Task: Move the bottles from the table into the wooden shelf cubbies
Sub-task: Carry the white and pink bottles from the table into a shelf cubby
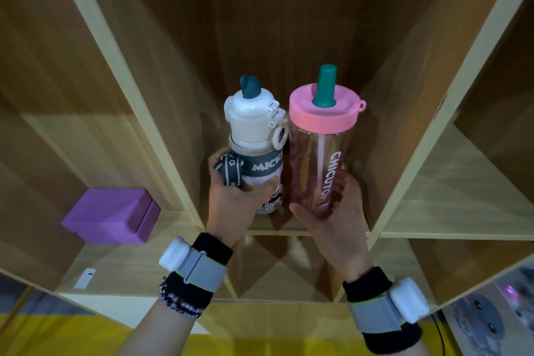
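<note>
L hand (231, 199) grips white plastic teal-spout bottle (251, 115), R hand (332, 220) grips clear pink-lidded tumbler (315, 153); I'm placing both in wooden mid cubby (289, 23). Next, prob: seat bases, release.

The strap bottle (254, 150) is left of the straw bottle (315, 153), side by side in the middle cubby (260, 23). A block (109, 214) lies in the left cubby (72, 136).

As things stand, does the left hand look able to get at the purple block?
Probably not directly: the left hand grips the white bottle, and an upright divider stands between it and the purple block. The left cubby holding the block looks open at the front, though.
</note>
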